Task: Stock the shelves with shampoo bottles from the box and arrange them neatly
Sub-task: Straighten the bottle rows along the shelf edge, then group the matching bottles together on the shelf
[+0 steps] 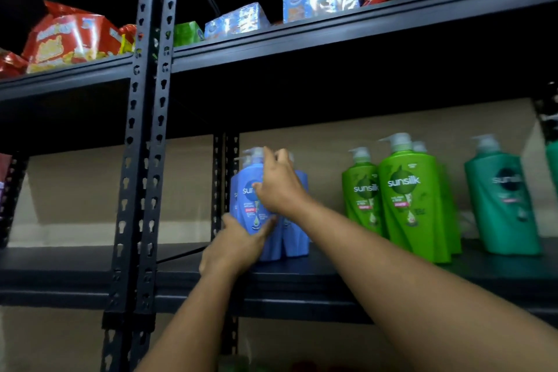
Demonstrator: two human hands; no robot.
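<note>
The blue shampoo bottle [252, 205] is standing on the shelf [302, 273]; the left hand [232, 246] is gripping its base, the right hand [279, 183] pinching near its pump.

Left of the held blue bottles [256, 211], two black slotted uprights [145, 136] and a rear post [225, 178] block the way; beyond them the shelf board [75, 263] lies bare. Right of the grip, a gap opens before the green bottles [404, 199] and a teal bottle [501, 199]. Overhead, the upper shelf [332, 48] leaves clearance above the pumps.
</note>
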